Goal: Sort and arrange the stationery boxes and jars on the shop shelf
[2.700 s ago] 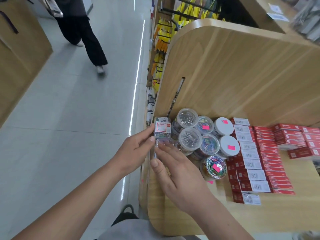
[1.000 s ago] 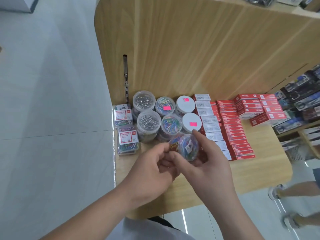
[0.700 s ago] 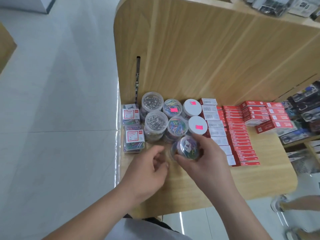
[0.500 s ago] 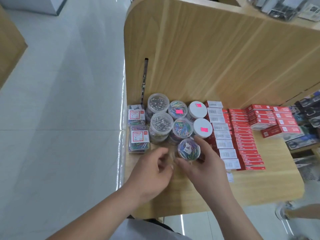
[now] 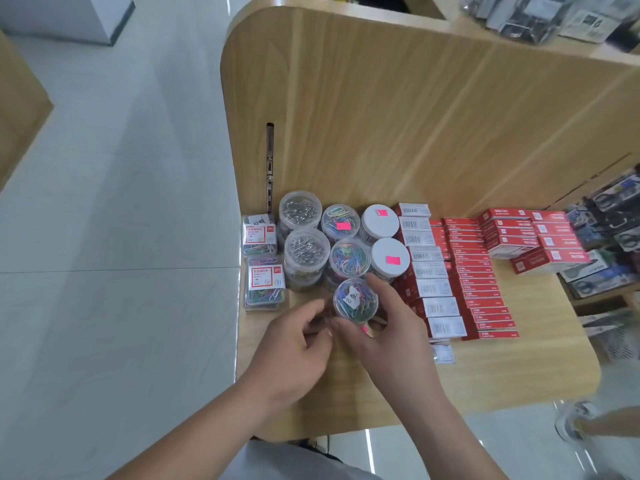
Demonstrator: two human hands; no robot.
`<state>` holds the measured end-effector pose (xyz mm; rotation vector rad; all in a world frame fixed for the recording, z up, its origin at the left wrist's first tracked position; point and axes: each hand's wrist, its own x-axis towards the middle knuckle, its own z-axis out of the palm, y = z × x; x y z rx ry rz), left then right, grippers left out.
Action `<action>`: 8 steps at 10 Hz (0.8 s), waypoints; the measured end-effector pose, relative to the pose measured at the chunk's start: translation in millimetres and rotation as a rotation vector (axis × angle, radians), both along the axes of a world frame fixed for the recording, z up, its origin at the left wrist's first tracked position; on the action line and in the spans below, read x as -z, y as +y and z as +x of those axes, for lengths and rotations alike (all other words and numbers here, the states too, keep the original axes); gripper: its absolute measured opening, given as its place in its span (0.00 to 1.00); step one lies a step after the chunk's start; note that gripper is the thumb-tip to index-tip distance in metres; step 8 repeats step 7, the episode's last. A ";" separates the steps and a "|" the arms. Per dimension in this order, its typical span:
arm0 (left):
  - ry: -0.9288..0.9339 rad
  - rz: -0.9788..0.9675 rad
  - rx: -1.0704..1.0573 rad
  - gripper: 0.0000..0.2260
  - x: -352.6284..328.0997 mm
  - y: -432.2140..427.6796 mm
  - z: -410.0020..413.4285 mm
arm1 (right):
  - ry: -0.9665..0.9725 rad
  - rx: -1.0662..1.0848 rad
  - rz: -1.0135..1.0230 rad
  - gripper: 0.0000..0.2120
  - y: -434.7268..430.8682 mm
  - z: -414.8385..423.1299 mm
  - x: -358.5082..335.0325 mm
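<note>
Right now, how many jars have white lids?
2. The back white-lidded jar stands near the wooden wall; the front white-lidded jar stands just before it. Others may hide underneath.

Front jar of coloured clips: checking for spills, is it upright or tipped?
Upright: the jar has its labelled lid facing up like the jars behind, and the right hand curls round its side.

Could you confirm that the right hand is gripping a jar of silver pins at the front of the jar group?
Not quite. The head view shows that the jar gripped by the right hand is full of coloured clips, not silver pins. It is indeed at the front of the jar group.
</note>
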<state>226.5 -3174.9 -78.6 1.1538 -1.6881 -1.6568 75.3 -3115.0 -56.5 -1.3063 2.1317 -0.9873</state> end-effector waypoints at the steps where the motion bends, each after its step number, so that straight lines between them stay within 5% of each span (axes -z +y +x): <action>1: 0.009 0.025 -0.022 0.16 -2.4 2.1 -0.5 | -0.053 0.022 -0.018 0.34 0.6 1.0 5.9; 6: 0.038 0.043 -0.071 0.19 3.1 13.5 1.9 | -0.137 0.012 -0.062 0.33 7.4 -0.8 3.5; 7: -0.028 -0.022 -0.106 0.18 4.1 14.9 9.8 | 0.120 0.035 -0.178 0.30 16.8 0.0 -4.0; 8: -0.028 -0.022 -0.106 0.18 4.1 14.9 9.8 | 0.120 0.035 -0.178 0.30 16.8 0.0 -4.0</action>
